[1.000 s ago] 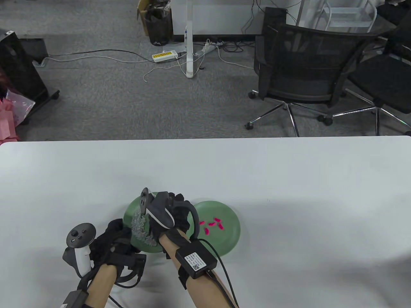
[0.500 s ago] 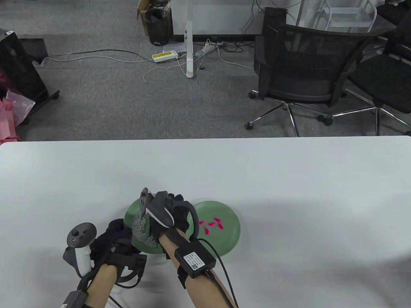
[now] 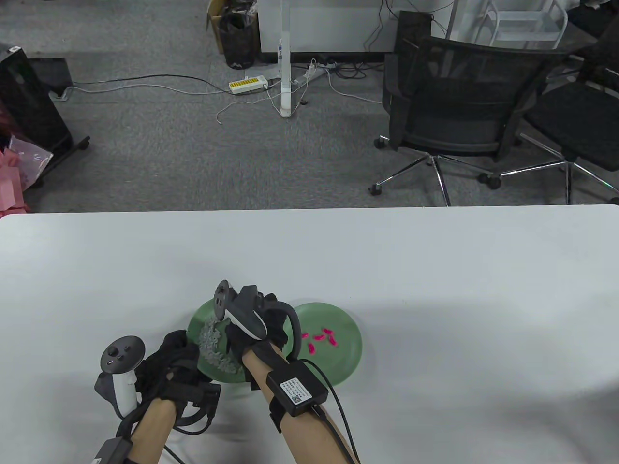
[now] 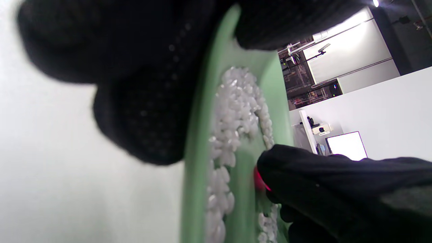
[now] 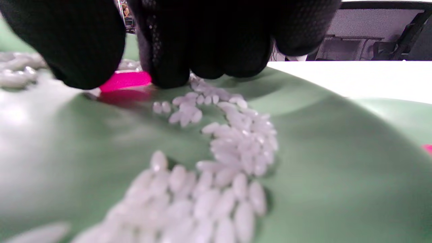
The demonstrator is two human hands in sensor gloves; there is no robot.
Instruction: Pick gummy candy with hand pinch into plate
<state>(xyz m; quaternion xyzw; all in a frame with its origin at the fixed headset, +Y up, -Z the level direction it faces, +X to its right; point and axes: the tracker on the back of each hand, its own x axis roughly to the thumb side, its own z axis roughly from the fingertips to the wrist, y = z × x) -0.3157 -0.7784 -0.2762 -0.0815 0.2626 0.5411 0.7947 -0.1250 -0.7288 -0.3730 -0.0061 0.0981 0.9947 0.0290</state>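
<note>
Two green plates sit side by side. The left plate [image 3: 200,314] holds white rice-like grains [image 3: 210,340] and one pink gummy candy [image 5: 125,81]. The right plate [image 3: 349,358] holds several pink gummy candies [image 3: 321,337]. My right hand [image 5: 135,76] reaches down into the left plate and pinches the pink candy between thumb and fingertips [image 5: 168,72], low on the plate surface; the candy also shows in the left wrist view [image 4: 258,179]. My left hand [image 3: 176,355] grips the left plate's near-left rim [image 4: 195,162].
White grains [image 5: 236,148] lie in curved piles around the pinch spot. The white table [image 3: 435,270] stretches far and right of the plates. Office chairs [image 3: 459,106] and cables stand on the floor beyond the far edge.
My right hand has shifted slightly right and forward over the left plate, its tracker tilting. The left hand and both plates have stayed put.
</note>
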